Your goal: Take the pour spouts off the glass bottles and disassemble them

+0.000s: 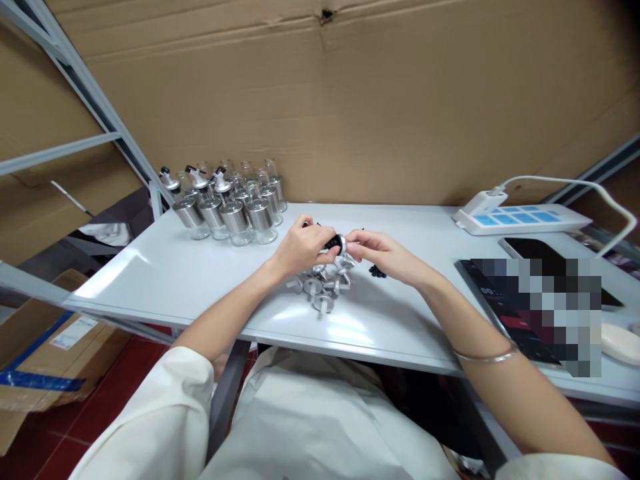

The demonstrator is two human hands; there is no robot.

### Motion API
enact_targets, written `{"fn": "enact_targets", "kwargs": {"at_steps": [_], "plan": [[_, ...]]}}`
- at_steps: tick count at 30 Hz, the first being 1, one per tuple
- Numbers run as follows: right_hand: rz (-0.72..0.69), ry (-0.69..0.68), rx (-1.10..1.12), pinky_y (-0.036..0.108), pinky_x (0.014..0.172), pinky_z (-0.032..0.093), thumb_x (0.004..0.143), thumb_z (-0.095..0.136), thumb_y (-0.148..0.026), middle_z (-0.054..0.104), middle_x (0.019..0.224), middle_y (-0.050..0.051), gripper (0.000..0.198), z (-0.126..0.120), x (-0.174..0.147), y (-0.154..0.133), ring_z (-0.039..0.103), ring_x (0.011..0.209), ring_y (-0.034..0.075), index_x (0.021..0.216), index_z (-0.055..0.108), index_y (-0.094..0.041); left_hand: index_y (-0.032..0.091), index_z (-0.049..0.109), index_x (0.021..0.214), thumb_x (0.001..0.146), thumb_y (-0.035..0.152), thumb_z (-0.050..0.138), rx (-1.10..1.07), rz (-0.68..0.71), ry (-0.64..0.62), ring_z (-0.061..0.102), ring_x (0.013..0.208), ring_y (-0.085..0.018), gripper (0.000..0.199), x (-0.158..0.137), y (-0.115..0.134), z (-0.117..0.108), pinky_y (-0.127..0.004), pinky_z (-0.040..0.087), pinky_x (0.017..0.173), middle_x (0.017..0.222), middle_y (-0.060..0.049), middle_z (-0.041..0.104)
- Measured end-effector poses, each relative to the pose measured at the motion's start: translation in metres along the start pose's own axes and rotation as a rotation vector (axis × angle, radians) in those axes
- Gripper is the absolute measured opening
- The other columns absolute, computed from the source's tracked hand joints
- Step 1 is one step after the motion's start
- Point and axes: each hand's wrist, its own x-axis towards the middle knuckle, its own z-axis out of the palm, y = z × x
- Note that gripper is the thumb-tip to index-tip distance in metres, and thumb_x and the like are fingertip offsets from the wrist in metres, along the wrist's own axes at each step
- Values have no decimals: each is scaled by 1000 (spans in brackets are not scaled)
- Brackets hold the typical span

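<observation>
Head view: our left hand (pixel 306 248) holds a black-and-silver pourer top (pixel 332 243) over silver caps (pixel 314 287) on the table (pixel 240 280); our right hand (pixel 381 253) pinches it too, fingers close together. If we squeeze too loosely, it may slip and scatter them.

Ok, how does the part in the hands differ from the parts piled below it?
The held part is up off the table, between left hand and right hand; the piled parts lie loose on it. The held part shows black beside its silver rim; the piled parts look silver with pale stems. Both include round silver-coloured pieces.
</observation>
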Motion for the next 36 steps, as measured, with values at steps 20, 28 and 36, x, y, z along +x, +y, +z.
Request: {"fn": "enact_targets", "kwargs": {"at_steps": [20,28,36], "plan": [[-668,407,-1144,32,64,29,95,42,-35,60,65,4,28,2,2,0,44,65,18,77,57,-19,20,35,60,77,75,33,-1127,-634,-132,26,44,-6,58,18,7,-2,-22,23,44,49,8,27],[-226,428,-632,35,72,27,92,38,-48,55,55,0,42,9,9,-8,45,58,16,64,54,-21,19,37,62,79,73,36,-1002,-597,-131,28,46,-5,57,22,-2,-6,-21,26,46,50,7,33],[147,284,210,28,47,17,75,47,-72,21,47,-6,57,9,8,-8,19,45,9,51,33,-22,17,50,84,91,40,42,-580,-403,-131,51,63,-9,25,25,-6,-27,-21,42,63,70,1,57]]}}
